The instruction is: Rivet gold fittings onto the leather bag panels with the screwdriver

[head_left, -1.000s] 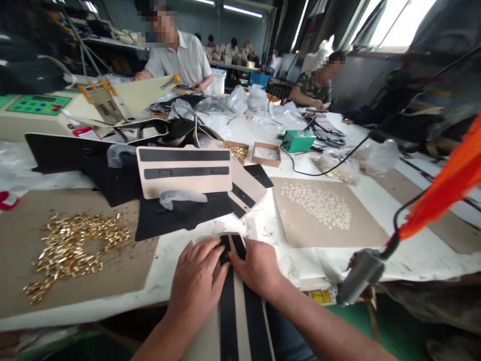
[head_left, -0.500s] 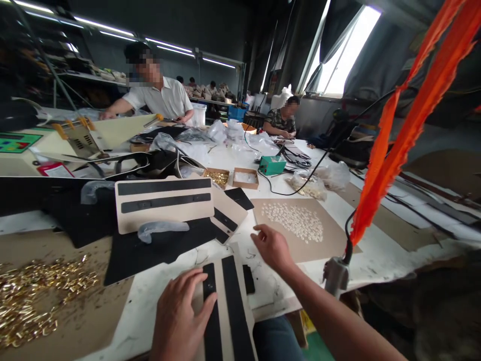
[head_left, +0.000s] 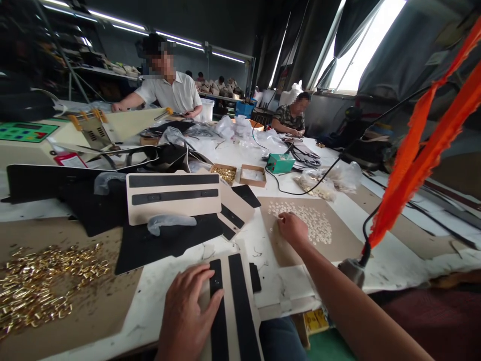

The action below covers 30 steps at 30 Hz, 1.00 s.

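Note:
My left hand lies on a beige panel with two black strips, at the table's front edge. Its thumb and fingers are spread apart and touch the left strip. My right hand is at the left side of a spread of small, pale, round pieces on a brown board. Its fingers are curled together, tips down among the pieces; whatever is between them is too small to make out.
Gold metal links lie at the left. Beyond the panel are another strip-backed panel, black sheets and small boxes. An orange cloth strip hangs at the right. Two people work across the table.
My right hand has moved forward and right, from the white tabletop to the pale pieces. My left hand stays on the panel. The view has shifted slightly.

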Each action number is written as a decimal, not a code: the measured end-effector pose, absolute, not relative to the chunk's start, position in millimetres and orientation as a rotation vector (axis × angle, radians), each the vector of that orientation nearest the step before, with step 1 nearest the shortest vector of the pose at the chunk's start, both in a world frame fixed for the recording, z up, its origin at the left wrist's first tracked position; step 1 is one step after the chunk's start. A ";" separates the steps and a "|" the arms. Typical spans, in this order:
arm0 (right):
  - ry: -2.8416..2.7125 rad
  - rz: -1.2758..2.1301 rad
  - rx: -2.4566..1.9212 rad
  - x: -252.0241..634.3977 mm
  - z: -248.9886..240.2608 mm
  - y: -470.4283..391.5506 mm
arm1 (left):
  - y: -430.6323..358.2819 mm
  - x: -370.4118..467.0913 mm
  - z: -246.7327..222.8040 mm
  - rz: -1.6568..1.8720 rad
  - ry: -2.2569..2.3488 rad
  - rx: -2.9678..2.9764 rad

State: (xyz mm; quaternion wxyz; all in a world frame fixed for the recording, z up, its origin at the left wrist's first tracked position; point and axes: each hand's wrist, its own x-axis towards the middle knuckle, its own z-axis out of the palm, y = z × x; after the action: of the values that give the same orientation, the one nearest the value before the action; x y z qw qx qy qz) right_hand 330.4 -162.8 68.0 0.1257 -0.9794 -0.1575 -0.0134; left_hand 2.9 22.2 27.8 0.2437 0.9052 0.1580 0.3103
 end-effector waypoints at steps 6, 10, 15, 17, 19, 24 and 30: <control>-0.496 -0.051 -2.873 327.8 69.5 -163.8 | 20.5 2.0 29.6 0.861 0.441 2.466; -0.499 -0.041 -2.875 325.7 72.3 -162.5 | 19.7 1.9 30.3 0.871 0.448 2.464; -0.514 0.064 -2.847 322.8 75.6 -164.2 | 19.4 1.5 30.4 0.868 0.452 2.473; -0.545 0.123 -2.833 321.7 76.1 -166.7 | 19.4 1.2 30.2 0.861 0.447 2.473; -0.585 0.164 -2.823 322.0 76.8 -169.3 | 19.2 1.1 30.0 0.851 0.442 2.471; -0.664 0.231 -2.852 329.4 83.6 -169.6 | 17.0 1.2 33.4 0.830 0.462 2.453; -0.786 0.277 -3.055 332.8 95.3 -156.2 | 8.8 -0.7 47.0 0.755 0.497 2.416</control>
State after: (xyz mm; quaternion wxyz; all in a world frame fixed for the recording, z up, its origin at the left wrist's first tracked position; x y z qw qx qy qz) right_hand 332.8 -156.2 95.3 -0.0122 -0.9647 -0.2481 0.0875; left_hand -0.7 8.8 47.0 0.2773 0.8999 0.1850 0.2814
